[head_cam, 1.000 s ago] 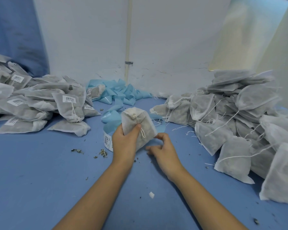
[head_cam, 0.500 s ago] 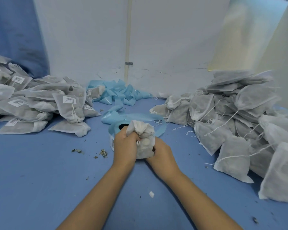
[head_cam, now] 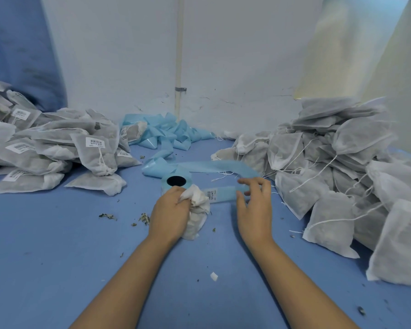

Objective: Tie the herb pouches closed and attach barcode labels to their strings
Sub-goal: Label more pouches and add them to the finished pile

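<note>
A white mesh herb pouch [head_cam: 196, 216] sits bunched at its neck in the left hand [head_cam: 170, 211], whose fingers curl tightly around the gathered top; the pouch's lower end rests on the blue table [head_cam: 57, 245], just in front of the label roll [head_cam: 176, 182]. A strip of pale blue backing tape [head_cam: 223, 194] runs from the roll to the right, carrying a barcode label [head_cam: 211, 195] right beside the pouch. The right hand [head_cam: 254, 205] reaches over the far end of that strip with fingers loosely spread; thumb and fingertips are at the tape, though whether they actually pinch it is blurred and I cannot tell.

Beyond the roll, a longer loop of the tape arcs back toward a heap of spent blue backing [head_cam: 166, 134] against the white wall [head_cam: 223, 55]. To the left lies a pile of pouches already bearing barcode labels [head_cam: 57, 148]. To the right is a taller pile of unlabelled pouches [head_cam: 337, 167] with loose white strings trailing out. Dried herb crumbs [head_cam: 144, 218] are scattered on the table near the left hand, and a small white scrap [head_cam: 214, 276] lies between the forearms.
</note>
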Tool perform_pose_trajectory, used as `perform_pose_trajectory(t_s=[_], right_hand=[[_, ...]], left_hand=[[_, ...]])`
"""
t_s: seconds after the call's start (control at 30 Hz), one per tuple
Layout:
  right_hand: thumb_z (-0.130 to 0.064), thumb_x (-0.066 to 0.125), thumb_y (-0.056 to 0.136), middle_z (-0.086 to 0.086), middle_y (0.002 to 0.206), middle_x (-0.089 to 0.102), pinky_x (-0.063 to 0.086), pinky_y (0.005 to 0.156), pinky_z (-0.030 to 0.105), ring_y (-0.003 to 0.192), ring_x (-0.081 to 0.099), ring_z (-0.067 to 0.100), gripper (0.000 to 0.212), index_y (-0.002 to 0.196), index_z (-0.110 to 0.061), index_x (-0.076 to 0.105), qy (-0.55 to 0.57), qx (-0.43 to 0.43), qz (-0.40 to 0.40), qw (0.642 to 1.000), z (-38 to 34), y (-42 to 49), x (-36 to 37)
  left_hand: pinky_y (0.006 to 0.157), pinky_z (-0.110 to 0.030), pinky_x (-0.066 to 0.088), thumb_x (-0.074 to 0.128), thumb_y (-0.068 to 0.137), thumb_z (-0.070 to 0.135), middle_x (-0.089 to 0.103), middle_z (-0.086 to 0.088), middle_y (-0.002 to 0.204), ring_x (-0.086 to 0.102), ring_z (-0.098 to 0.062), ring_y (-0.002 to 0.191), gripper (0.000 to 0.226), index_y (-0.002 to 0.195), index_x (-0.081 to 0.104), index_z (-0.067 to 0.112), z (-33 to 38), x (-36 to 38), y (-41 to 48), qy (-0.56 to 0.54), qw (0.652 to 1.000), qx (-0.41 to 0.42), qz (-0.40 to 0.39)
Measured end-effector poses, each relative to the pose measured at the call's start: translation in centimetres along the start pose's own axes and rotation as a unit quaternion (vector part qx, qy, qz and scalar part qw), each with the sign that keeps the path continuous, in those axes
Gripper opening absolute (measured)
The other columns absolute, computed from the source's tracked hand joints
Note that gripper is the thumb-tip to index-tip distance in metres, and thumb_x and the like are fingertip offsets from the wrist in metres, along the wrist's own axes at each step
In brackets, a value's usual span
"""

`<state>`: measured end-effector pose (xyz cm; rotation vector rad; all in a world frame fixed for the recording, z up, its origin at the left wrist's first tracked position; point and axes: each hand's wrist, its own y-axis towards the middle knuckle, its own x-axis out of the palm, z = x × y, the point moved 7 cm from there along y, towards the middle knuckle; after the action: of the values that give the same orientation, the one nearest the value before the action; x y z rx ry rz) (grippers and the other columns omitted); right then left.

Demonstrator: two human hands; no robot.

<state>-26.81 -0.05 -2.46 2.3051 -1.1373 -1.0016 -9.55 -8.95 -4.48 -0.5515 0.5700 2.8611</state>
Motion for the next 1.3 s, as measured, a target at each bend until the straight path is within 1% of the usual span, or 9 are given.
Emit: perform_pose_trajectory(t_s=[0.1, 0.2, 0.3, 0.37, 0.5, 0.63, 0.77, 1.1, 1.3], right_hand=[[-0.003, 0.057, 0.091, -0.002, 0.107, 0.049, 0.042, 0.073, 0.009, 0.080, 0.053, -0.003, 0.020, 0.105, -0.017, 0.055, 0.079, -0.012, 0.020, 0.997, -0.8, -0.2, -0.3], [-0.004, 0.058, 0.091, 0.000, 0.104, 0.063, 0.046, 0.084, 0.017, 0.089, 0.058, 0.003, 0.018, 0.107, -0.012, 0.061, 0.080, 0.003, -0.065, 0.995, -0.7, -0.5, 1.3], [-0.007, 0.059, 0.092, -0.013, 0.115, 0.060, 0.037, 0.091, 0.006, 0.105, 0.053, 0.000, 0.033, 0.124, -0.014, 0.060, 0.094, 0.011, -0.127, 0.987, -0.6, -0.9, 2.3], [-0.010, 0.062, 0.091, -0.021, 0.111, 0.058, 0.035, 0.087, 0.000, 0.100, 0.052, -0.012, 0.033, 0.124, -0.018, 0.061, 0.124, 0.030, -0.146, 0.981, -0.3, -0.9, 2.6], [-0.006, 0.062, 0.090, -0.009, 0.102, 0.068, 0.047, 0.088, 0.015, 0.096, 0.063, 0.001, 0.025, 0.112, -0.015, 0.066, 0.206, 0.094, -0.149, 0.962, 0.6, -0.7, 2.9], [-0.006, 0.065, 0.088, -0.009, 0.089, 0.073, 0.049, 0.075, 0.013, 0.084, 0.067, 0.002, 0.017, 0.092, -0.021, 0.069, 0.259, 0.113, -0.150, 0.948, 0.9, -0.5, 3.1], [-0.010, 0.067, 0.087, -0.009, 0.087, 0.075, 0.051, 0.079, 0.015, 0.088, 0.068, 0.005, 0.016, 0.086, -0.025, 0.071, 0.293, 0.139, -0.147, 0.934, 1.4, -0.4, 3.2], [-0.008, 0.067, 0.087, -0.002, 0.087, 0.076, 0.053, 0.077, 0.017, 0.084, 0.069, 0.008, 0.014, 0.084, -0.020, 0.073, 0.355, 0.175, -0.153, 0.905, 1.7, -0.5, 3.4], [-0.007, 0.065, 0.088, 0.001, 0.089, 0.076, 0.054, 0.082, 0.021, 0.086, 0.068, 0.011, 0.012, 0.087, -0.016, 0.073, 0.364, 0.198, -0.161, 0.896, 1.9, -0.6, 3.4]], left_hand=[[0.080, -0.034, 0.044, 0.045, 0.089, -0.003, 0.065, -0.008, 0.094, 0.059, -0.021, 0.088, 0.023, 0.087, 0.066, 0.007, 0.3, -0.1, -0.2, -0.085, 0.996, -0.003, -0.021], [0.079, -0.022, 0.044, 0.046, 0.086, -0.007, 0.067, -0.002, 0.093, 0.060, -0.011, 0.086, 0.033, 0.082, 0.066, 0.018, 1.3, 0.2, -0.6, -0.130, 0.990, 0.026, -0.050], [0.073, -0.016, 0.043, 0.047, 0.083, -0.012, 0.067, -0.002, 0.086, 0.059, -0.007, 0.079, 0.034, 0.078, 0.067, 0.015, 2.2, 0.7, -1.1, -0.166, 0.982, 0.046, -0.080], [0.073, -0.016, 0.044, 0.047, 0.081, -0.013, 0.066, 0.002, 0.081, 0.059, -0.007, 0.077, 0.033, 0.078, 0.068, 0.012, 2.4, 1.1, -1.3, -0.185, 0.977, 0.048, -0.096], [0.071, -0.019, 0.043, 0.052, 0.081, -0.006, 0.065, -0.002, 0.078, 0.058, -0.008, 0.074, 0.016, 0.079, 0.066, 0.001, 2.3, 1.4, -1.2, -0.203, 0.973, 0.042, -0.102], [0.072, -0.017, 0.044, 0.048, 0.083, -0.012, 0.065, 0.001, 0.080, 0.059, -0.008, 0.076, 0.025, 0.079, 0.067, 0.005, 2.4, 1.4, -1.1, -0.196, 0.975, 0.047, -0.096], [0.065, -0.012, 0.042, 0.046, 0.083, -0.013, 0.062, 0.008, 0.073, 0.056, -0.001, 0.067, 0.035, 0.072, 0.065, 0.015, 2.3, 1.3, -1.2, -0.211, 0.972, 0.045, -0.092], [0.060, -0.012, 0.038, 0.044, 0.082, -0.014, 0.056, 0.017, 0.061, 0.049, 0.001, 0.060, 0.047, 0.061, 0.057, 0.026, 2.1, 1.2, -1.1, -0.209, 0.974, 0.050, -0.078], [0.058, -0.012, 0.037, 0.044, 0.083, -0.013, 0.052, 0.015, 0.060, 0.046, 0.000, 0.058, 0.042, 0.061, 0.054, 0.021, 2.0, 1.3, -1.1, -0.210, 0.974, 0.045, -0.076]])
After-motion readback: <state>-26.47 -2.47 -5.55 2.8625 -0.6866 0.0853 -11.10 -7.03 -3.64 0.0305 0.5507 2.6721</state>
